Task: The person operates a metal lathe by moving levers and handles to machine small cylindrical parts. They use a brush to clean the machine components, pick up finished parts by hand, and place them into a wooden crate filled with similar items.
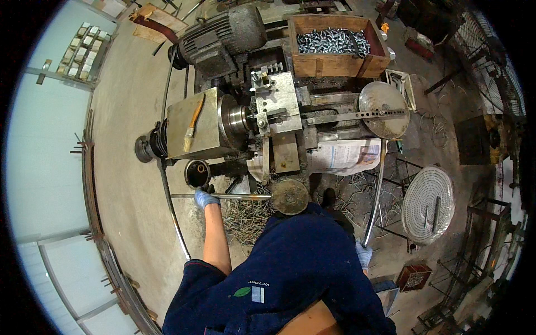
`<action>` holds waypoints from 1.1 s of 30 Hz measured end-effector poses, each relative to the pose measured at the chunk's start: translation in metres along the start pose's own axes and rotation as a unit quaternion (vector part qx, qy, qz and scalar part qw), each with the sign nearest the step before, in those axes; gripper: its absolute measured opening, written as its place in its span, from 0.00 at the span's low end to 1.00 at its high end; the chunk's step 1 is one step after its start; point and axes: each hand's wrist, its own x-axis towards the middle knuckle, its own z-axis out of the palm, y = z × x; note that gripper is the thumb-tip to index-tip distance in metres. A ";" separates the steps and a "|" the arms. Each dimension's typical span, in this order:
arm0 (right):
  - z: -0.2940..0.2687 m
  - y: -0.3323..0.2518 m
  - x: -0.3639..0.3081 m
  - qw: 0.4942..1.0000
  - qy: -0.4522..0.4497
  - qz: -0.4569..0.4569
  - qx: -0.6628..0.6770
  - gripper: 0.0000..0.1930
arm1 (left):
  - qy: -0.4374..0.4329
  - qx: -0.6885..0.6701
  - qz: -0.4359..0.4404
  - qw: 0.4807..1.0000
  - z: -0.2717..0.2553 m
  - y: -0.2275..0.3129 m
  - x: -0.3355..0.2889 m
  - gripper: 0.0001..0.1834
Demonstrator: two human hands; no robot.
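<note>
Gripping the lower end of a smooth, slender metal lever (376, 198), the blue-gloved right hand (363, 254) appears closed at lower right of centre. Left of centre, the blue-gloved left hand (206, 199) sits just below a dark, hollow, round cup (197, 173); whether it holds the cup or the straight steel bar (240, 196) beside it cannot be told. Above, a wood-handled brush (193, 124) lies on a flat metal cover (210, 129). At top, a rough wooden box (335, 68) contains shiny metal pieces (335, 42).
</note>
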 end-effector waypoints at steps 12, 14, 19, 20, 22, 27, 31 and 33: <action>0.009 0.007 -0.001 0.996 0.037 -0.039 -0.071 0.22 | -0.015 0.009 -0.014 1.000 -0.003 0.002 0.001 0.10; 0.010 0.014 0.005 0.997 0.032 -0.051 -0.056 0.23 | -0.020 -0.004 -0.015 1.000 -0.003 0.002 0.000 0.10; 0.007 -0.049 -0.040 0.986 0.020 -0.015 -0.166 0.23 | -0.005 0.006 0.004 1.000 0.000 0.003 -0.009 0.10; 0.008 -0.040 -0.035 0.987 0.026 -0.026 -0.158 0.23 | -0.003 -0.005 0.004 1.000 -0.002 0.002 -0.006 0.10; 0.011 -0.018 -0.021 0.989 0.041 -0.048 -0.136 0.24 | -0.016 -0.006 0.003 1.000 -0.003 0.000 0.002 0.10; 0.014 -0.011 -0.016 0.998 -0.031 0.005 -0.052 0.14 | -0.011 -0.003 -0.004 1.000 0.001 -0.001 0.006 0.11; 0.011 0.095 0.068 0.939 -0.109 0.068 0.319 0.07 | 0.020 -0.004 -0.007 1.000 -0.005 0.001 -0.001 0.11; 0.017 0.093 0.062 0.932 -0.085 0.083 0.342 0.07 | 0.004 -0.002 -0.002 1.000 0.002 0.001 -0.004 0.11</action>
